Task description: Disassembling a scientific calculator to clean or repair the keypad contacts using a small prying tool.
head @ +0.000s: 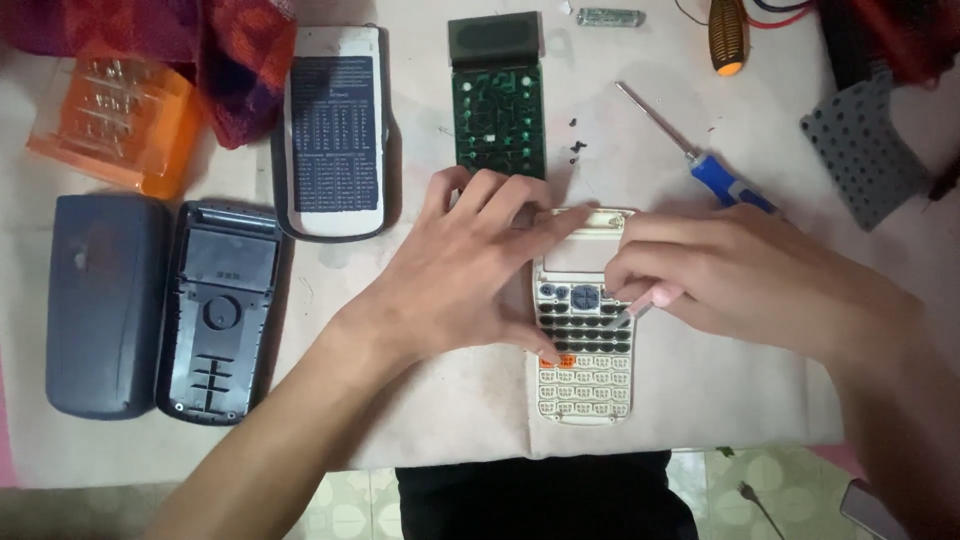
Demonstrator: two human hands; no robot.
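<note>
Under the two hands, near the middle of the paper-covered table (480, 410), lay a cream calculator front panel (585, 345), keys facing up. Its upper left corner and left edge were hidden by the left hand (470, 275), which pressed flat on it with fingers spread, thumb tip near the orange keys, clasping nothing. The right hand (740, 280) covered the panel's upper right side; its fingers were curled and pinched something small over the dark key rows, too hidden to make out. Just above the left fingers sat a green circuit board (498, 115) with its display, and tiny black screws (577, 147) lay beside it. A blue-handled screwdriver (700, 160) ran behind the right hand, its handle partly covered. Farther left lay a white cover (335, 130), a dark back shell (218, 310) and a grey case (105, 305). Bare paper stayed open below the panel, toward the table's near edge.
</note>
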